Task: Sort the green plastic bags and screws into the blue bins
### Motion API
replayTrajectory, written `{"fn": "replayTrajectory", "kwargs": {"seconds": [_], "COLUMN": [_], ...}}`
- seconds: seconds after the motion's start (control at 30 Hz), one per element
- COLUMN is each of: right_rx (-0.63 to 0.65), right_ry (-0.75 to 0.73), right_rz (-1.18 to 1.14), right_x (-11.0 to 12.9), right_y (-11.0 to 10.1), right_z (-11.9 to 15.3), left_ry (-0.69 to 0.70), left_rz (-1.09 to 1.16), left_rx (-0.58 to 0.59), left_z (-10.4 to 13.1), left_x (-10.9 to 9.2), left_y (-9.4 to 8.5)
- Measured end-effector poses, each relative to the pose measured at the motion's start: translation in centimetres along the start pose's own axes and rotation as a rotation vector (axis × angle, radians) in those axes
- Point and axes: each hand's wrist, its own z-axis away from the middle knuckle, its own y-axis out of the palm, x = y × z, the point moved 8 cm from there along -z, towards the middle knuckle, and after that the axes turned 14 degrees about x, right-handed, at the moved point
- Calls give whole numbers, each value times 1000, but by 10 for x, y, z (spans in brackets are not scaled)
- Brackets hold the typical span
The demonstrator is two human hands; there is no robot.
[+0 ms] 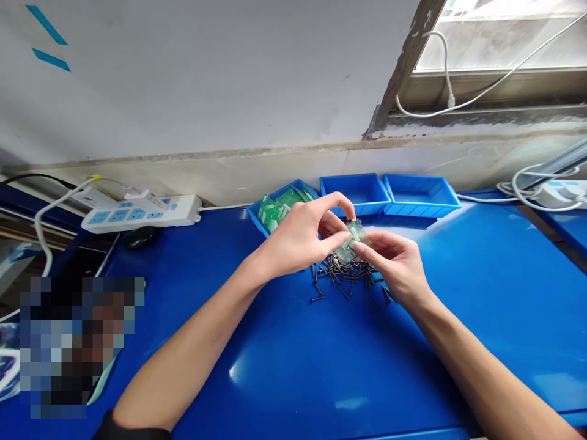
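Between my two hands is a small clear plastic bag (352, 239) with a greenish tint and something pale inside. My left hand (312, 229) pinches its upper left side with thumb and fingers. On the right side, my right hand (397, 260) grips the bag with the thumb on top. Below the bag, a loose pile of dark screws (351, 272) lies on the blue table (293, 360). Just behind my left hand stands a blue bin (259, 214) holding several green-tinted plastic bags (284, 201).
Two more blue bins, a middle one (355, 189) and a right one (422, 192), stand along the wall. A white power strip (142, 214) and a black mouse (140, 238) are at the left. Cables and a metal lamp arm (557, 160) occupy the right.
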Motion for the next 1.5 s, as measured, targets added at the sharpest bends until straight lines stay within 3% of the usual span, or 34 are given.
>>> {"fn": "replayTrajectory", "kwargs": {"seconds": [0.13, 0.2, 0.33, 0.4, 0.6, 0.9, 1.17, 1.33, 1.5], "right_rx": [-50, -56, -99, -107, -86, -82, -68, -65, -54], "right_ry": [-11, -4, 10, 13, 16, 27, 20, 24, 27], "right_rz": [-3, -33, -63, -50, -47, -81, -114, -114, -113], "right_x": [3, 2, -1, -2, -1, -1, -4, -4, -5], "right_y": [-2, -2, -4, -5, -4, -4, -3, -4, -3], "right_z": [2, 1, 1, 1, -1, 0, -2, -2, -2], "left_ry": [14, 19, -17, -52, -131, -169, -37, -89, -164], "left_rz": [-57, -183, -591, -763, -940, -859, -934, -908, -816], "left_rx": [-4, -108, -422, -484, -301, -169, -266, -339, -256], "left_z": [2, 5, 16, 17, 3, -7, -1, 0, -6], "left_x": [-2, -4, -2, 5, 37, 42, 28, 35, 45], "left_y": [-6, -21, -56, -63, -46, -29, -36, -45, -43]}}
